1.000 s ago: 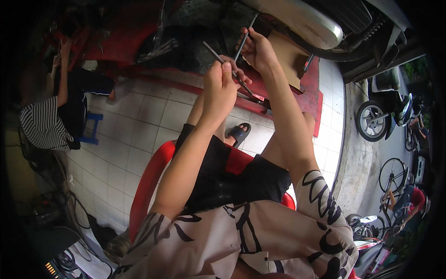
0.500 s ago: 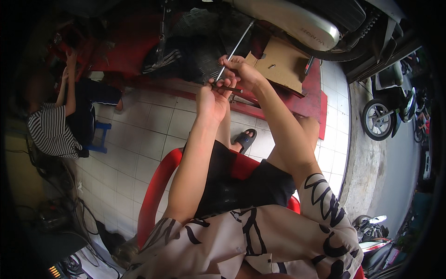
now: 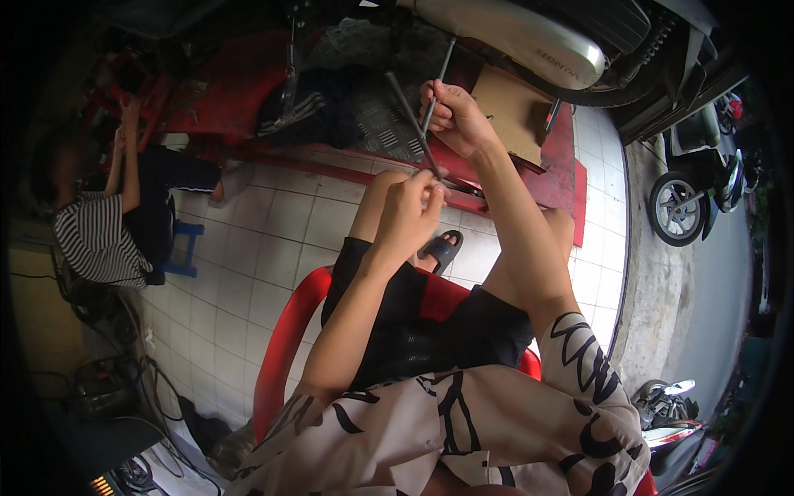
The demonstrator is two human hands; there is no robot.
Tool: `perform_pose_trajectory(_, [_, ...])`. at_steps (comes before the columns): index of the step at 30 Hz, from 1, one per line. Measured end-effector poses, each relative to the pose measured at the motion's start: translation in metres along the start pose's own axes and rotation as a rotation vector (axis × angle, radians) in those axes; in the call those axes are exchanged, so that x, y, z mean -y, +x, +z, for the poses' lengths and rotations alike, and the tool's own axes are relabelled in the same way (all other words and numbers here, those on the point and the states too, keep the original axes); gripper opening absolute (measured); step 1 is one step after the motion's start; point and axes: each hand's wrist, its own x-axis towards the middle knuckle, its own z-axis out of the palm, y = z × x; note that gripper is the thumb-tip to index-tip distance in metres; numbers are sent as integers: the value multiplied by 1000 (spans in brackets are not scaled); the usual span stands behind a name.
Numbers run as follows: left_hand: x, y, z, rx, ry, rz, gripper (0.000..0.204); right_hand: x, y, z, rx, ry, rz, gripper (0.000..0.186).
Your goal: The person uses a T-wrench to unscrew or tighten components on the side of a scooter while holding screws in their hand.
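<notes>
A long metal T-handle wrench [image 3: 408,108] slants away from me, its far end against the underside of a motorcycle [image 3: 529,37]. My right hand [image 3: 460,117] is closed around its shaft, just above the crossbar. The crossbar runs from upper left to lower right, and my left hand [image 3: 411,217] has its curled fingers at the lower end. What the wrench's tip sits on is too small to make out. Behind my right hand a flat piece of cardboard [image 3: 511,124] lies on the red lift platform [image 3: 571,182].
At the left a person in a striped shirt [image 3: 95,240] sits on a blue stool [image 3: 186,248], hands at red parts. Dark cloth [image 3: 302,116] lies on the platform. My red chair [image 3: 285,347] stands on white tiles. A parked motorbike [image 3: 678,207] is outside at right.
The crossbar has swung from roughly level to steeply slanted. My left hand has moved down and right to its lower end; my right hand has shifted right and gripped the shaft.
</notes>
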Motion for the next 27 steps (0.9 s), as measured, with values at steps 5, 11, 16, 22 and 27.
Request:
perform_pose_trajectory(5, [-71, 12, -7, -88, -222, 30, 45, -2, 3, -8, -176, -102, -13, 22])
perform_pose_trajectory(11, [-38, 1, -7, -197, -20, -83, 49, 3, 1, -5, -40, 81, -48, 19])
perform_pose_trajectory(16, [-66, 12, -3, -35, -98, -7, 52, -14, 8, -18, -166, 24, -61, 17])
perform_pose_trajectory(22, [-31, 5, -17, -249, -170, -224, 51, -2, 3, -13, -243, 61, -73, 16])
perform_pose_trajectory(27, [-58, -4, 7, 58, -271, -55, 54, -4, 1, -11, -169, 76, -96, 16])
